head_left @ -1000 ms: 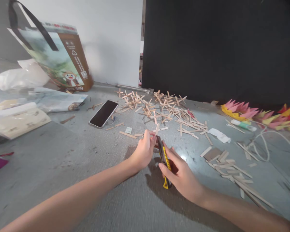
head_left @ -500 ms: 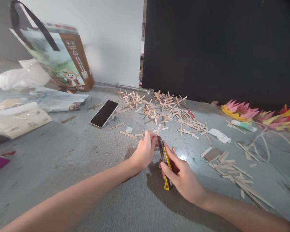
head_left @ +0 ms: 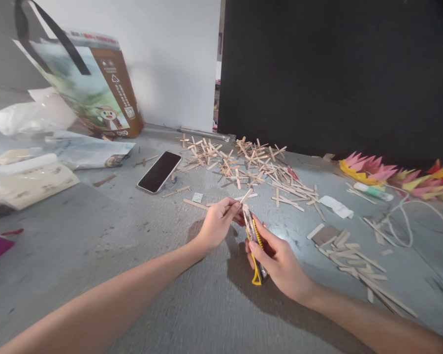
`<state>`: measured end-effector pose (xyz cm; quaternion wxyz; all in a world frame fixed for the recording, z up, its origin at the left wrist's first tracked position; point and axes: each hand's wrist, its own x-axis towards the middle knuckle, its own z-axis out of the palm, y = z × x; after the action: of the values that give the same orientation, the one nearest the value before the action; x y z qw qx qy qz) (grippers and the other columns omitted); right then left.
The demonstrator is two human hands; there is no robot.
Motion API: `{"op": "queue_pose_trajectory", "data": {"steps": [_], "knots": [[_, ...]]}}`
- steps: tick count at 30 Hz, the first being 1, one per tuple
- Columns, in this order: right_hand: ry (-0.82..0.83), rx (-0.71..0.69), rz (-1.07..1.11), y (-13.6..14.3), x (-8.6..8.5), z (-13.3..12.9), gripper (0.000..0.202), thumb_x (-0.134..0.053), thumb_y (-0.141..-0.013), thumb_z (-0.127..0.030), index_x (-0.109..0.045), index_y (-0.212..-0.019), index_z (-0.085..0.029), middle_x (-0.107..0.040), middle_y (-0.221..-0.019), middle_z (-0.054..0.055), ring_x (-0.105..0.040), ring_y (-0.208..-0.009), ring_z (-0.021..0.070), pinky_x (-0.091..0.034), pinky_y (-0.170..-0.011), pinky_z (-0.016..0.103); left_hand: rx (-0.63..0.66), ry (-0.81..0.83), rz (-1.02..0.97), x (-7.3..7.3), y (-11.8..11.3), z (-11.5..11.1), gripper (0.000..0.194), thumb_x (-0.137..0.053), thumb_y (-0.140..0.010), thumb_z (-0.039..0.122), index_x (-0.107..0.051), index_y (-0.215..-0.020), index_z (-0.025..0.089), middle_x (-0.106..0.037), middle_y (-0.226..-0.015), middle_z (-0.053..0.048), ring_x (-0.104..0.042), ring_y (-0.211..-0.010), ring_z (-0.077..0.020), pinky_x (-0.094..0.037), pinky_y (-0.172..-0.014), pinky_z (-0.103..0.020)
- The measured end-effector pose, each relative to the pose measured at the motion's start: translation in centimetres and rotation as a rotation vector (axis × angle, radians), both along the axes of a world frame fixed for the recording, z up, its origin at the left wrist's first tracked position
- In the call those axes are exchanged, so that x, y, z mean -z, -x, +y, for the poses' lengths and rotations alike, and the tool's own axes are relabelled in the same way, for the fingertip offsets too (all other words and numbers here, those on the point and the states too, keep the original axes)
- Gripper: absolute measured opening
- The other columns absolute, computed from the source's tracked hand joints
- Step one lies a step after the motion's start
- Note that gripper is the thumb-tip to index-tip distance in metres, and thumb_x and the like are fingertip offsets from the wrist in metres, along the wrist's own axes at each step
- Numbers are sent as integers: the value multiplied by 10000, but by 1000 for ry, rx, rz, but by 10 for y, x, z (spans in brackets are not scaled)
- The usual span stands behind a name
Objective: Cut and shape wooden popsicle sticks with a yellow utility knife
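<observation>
Near the middle of the view, my left hand [head_left: 220,222] pinches a small wooden stick [head_left: 246,196], whose pale end sticks up past the fingertips. My right hand [head_left: 276,260] is wrapped round a yellow and black utility knife [head_left: 257,246]. The knife points up and away, and its tip lies against or very close to the stick beside my left fingers. Both hands are just above the grey table [head_left: 162,305]. Beyond them lies a heap of crossed wooden sticks [head_left: 236,167].
A phone [head_left: 160,171] lies left of the heap. Plastic packages [head_left: 31,179] and a printed bag [head_left: 96,88] stand at the left. More flat sticks [head_left: 350,255], a white cable [head_left: 400,216] and coloured paper petals [head_left: 369,169] are at the right.
The stick in my left hand has tilted to the right, and my left fingers have turned with it. The knife in my right hand has shifted slightly right and shows more of its side.
</observation>
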<state>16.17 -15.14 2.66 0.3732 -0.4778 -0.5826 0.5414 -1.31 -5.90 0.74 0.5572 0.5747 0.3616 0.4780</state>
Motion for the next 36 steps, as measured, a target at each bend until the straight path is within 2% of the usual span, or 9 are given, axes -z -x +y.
{"op": "queue_pose_trajectory", "data": {"steps": [8, 22, 29, 36], "knots": [[16, -11, 42, -2, 1, 2, 703, -542, -1036, -467, -285, -1656, -259, -588, -872, -4, -570, -661, 129, -527, -643, 292, 10, 15, -47, -5, 2, -1, 297, -588, -1001, 416, -638, -879, 149, -677, -706, -12, -659, -591, -121, -529, -606, -239], [63, -31, 110, -4, -2, 6, 661, -561, -1031, -448, -341, -1626, -262, -578, -872, -4, -572, -650, 115, -478, -597, 264, 8, 25, -55, -2, 2, 2, 348, -600, -987, 460, -642, -835, 150, -655, -701, -10, -582, -552, -98, -471, -561, -223], [85, -59, 127, -6, -5, 10, 611, -565, -1037, -439, -382, -1596, -276, -575, -870, -5, -564, -640, 106, -441, -576, 249, -1, 43, -74, -5, 1, 2, 361, -595, -989, 426, -584, -749, 155, -589, -656, 17, -483, -518, -69, -387, -549, -211], [79, -66, 133, -6, -4, 10, 591, -568, -1037, -429, -398, -1579, -266, -577, -867, -5, -563, -632, 106, -438, -570, 250, -39, 53, -44, -5, 0, 1, 339, -586, -982, 445, -568, -787, 168, -493, -617, 48, -404, -534, -74, -325, -534, -211]]}}
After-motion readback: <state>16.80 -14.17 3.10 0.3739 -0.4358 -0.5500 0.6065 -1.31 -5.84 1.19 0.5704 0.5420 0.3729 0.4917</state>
